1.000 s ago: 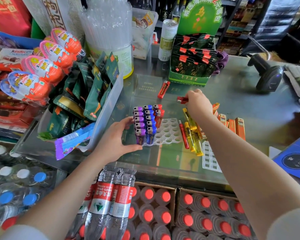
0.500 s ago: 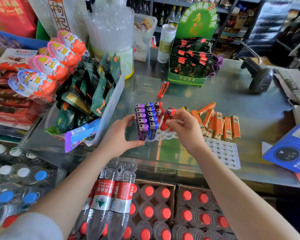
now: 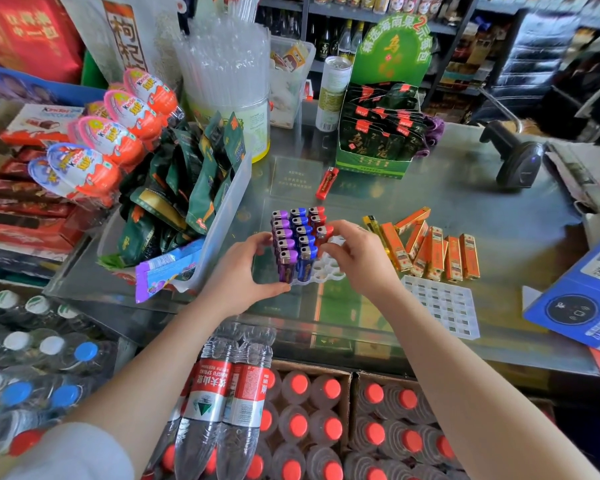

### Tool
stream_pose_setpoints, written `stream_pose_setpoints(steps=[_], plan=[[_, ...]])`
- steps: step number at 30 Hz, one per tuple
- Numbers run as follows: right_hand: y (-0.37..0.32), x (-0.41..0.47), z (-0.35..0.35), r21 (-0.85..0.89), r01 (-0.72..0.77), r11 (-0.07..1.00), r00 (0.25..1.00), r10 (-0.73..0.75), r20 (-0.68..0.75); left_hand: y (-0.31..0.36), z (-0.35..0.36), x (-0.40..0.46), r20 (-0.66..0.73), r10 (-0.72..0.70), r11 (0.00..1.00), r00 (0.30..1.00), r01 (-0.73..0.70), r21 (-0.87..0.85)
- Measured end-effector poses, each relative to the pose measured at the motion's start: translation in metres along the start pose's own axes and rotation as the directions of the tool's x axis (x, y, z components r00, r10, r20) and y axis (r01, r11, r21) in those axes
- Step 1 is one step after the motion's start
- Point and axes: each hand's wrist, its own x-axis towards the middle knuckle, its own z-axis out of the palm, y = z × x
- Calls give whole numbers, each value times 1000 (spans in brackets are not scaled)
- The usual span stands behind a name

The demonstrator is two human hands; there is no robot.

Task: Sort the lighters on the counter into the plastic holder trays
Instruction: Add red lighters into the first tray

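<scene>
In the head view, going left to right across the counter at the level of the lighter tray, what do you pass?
Left hand → purple lighters → blue lighters → red lighter pinched by the right hand → orange lighters lying flat on the counter → blue card.

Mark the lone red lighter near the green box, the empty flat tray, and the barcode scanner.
red lighter (image 3: 326, 183), head view, middle of its body.
flat tray (image 3: 442, 306), head view, centre of its grid.
barcode scanner (image 3: 518, 164), head view, on its dark head.
</scene>
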Motion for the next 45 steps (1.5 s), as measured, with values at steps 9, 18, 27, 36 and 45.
stream_pose_setpoints(steps=[9,18,27,36,45], plan=[[2,4,-4,-132,139,982,988,-129,80,1,-1,0,6,1,1000,1000,-1,-11],[20,-14,11,-364,49,930,996,-72,-50,3,-2,-2,4,41,999,999,-41,-8],[23,-17,-5,-460,-259,849,957,161,-242,3,-2,-2,6,66,997,998,-67,30],[22,-7,-11,-523,-310,794,946,315,-83,0,0,-1,1,67,997,998,-67,42],[24,6,-13,-265,-529,806,842,537,-47,-1,-2,-3,1,39,999,999,-39,22]])
